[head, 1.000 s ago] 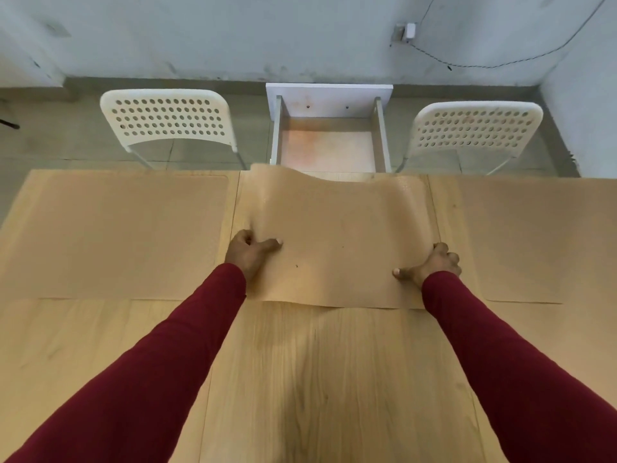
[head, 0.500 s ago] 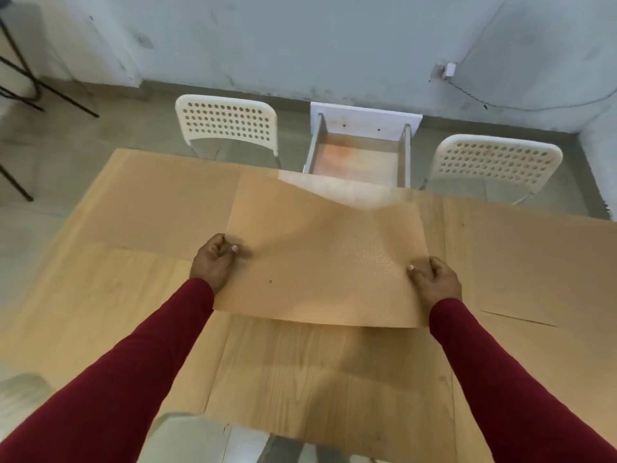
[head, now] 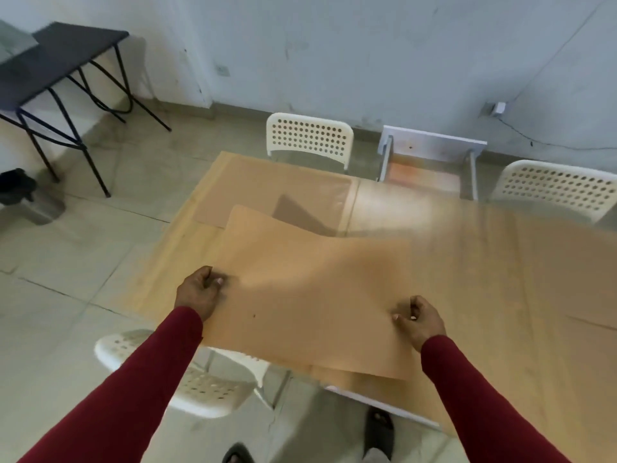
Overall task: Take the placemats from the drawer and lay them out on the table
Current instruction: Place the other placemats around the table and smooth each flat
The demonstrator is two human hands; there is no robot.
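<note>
Pinching the placemat [head: 300, 295] at both near corners, the left hand [head: 197, 292] and right hand [head: 419, 320] are best kept level until it is lowered flat on the counter [head: 551, 279] beside the laid mat [head: 273, 185].

A single wide-angle camera worn on the head looks forward and steeply down from the near edge of a light wooden table [head: 160, 275], close enough that two dark red sleeves [head: 140, 379] rise from the bottom corners of the view. It faces a pale, scuffed wall [head: 367, 55] across the table, taking in two white perforated plastic chairs [head: 310, 138] on the far side and a black folding side table [head: 63, 51] at upper left. There is no second view to share the scene.
</note>
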